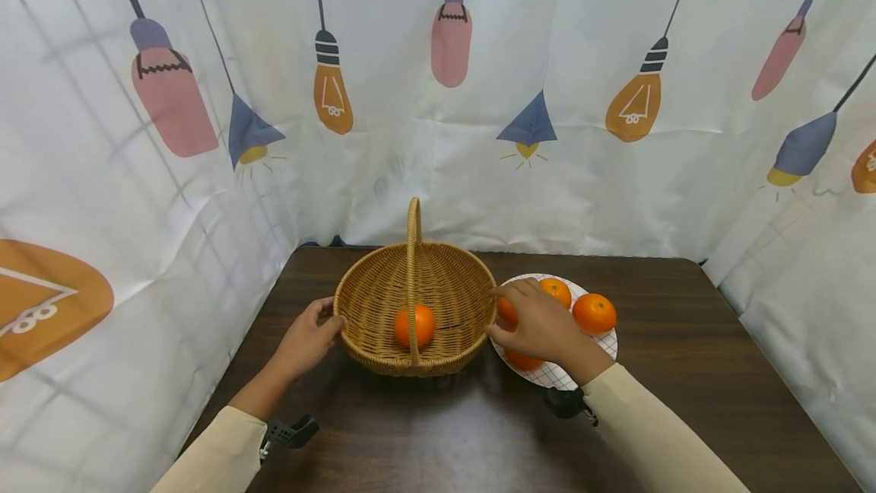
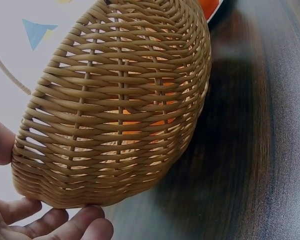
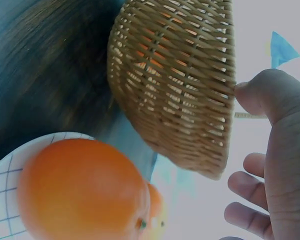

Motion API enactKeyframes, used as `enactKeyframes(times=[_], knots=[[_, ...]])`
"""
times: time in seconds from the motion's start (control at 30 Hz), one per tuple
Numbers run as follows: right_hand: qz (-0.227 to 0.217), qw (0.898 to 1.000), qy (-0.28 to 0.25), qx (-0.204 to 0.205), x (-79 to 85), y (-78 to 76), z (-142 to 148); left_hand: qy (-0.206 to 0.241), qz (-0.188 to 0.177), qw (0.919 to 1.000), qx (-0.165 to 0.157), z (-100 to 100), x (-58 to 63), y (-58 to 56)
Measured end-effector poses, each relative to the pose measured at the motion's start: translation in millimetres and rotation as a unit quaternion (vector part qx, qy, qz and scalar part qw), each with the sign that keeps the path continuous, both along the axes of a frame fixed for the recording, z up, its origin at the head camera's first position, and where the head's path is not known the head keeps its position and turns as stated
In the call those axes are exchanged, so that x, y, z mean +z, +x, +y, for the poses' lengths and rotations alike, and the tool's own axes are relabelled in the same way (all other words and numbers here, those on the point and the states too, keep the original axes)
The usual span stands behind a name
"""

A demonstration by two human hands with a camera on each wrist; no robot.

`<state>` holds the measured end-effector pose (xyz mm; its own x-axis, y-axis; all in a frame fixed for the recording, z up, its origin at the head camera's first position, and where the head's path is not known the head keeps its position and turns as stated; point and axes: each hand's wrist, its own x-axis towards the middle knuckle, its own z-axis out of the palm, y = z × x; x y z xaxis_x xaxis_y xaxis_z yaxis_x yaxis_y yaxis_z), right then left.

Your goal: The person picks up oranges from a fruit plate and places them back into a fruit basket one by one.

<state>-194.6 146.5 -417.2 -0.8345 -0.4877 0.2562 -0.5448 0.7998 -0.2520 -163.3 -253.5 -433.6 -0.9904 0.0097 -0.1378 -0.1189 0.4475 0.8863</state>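
Just one orange [image 1: 426, 326] inside one basket [image 1: 369, 299]

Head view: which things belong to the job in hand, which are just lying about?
Likely in the job:
- left hand, right hand
- wicker basket
- orange inside
- plate
- oranges on the plate

Just surroundings:
- dark table
- lamp-print sheet

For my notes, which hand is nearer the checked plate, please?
Right: the right hand touches the wicker basket beside the checked plate; the left hand, farther, touches the basket's opposite side.
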Motion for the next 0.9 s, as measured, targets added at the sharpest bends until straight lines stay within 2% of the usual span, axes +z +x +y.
enactKeyframes(times=[0.9], knots=[[-0.034,0.999,-0.006,-0.036,-18.7,17.6,46,-0.023,0.007,0.9997,0.006,0,-0.2,0.2]])
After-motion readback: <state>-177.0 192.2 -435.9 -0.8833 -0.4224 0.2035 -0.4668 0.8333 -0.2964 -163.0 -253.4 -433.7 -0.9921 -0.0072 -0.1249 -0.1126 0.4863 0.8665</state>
